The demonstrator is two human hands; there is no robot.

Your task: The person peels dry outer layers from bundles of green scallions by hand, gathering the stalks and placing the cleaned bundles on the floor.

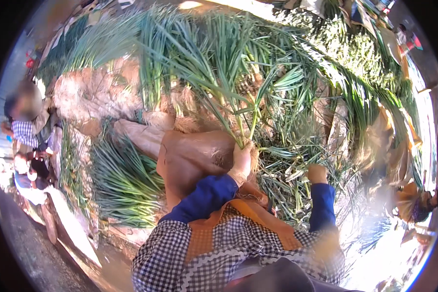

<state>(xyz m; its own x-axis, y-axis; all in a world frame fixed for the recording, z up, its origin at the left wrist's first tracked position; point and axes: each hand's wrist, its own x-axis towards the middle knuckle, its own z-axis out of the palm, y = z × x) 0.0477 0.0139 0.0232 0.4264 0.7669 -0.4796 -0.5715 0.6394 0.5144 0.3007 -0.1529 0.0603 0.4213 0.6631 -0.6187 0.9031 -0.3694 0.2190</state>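
Note:
My left hand [242, 158] is closed round the lower stems of a few green onions [239, 119]. Their long leaves fan up and away from me, and pale, hairy roots hang beside the hand. It is above my lap, which a brown apron [194, 153] covers. To the right, my right hand [318, 173] is curled into a fist, apart from the held stalks. Whether anything is inside that fist is hidden. Loose stripped leaves [287, 194] lie between and beneath the two hands.
A wide heap of green onions [194, 44] stretches across the far side, roots toward me. A neat bundle [124, 175] lies left of my lap. More stalks [365, 73] lie in sunlight at the far right. People sit at the left [27, 121] and right [416, 202].

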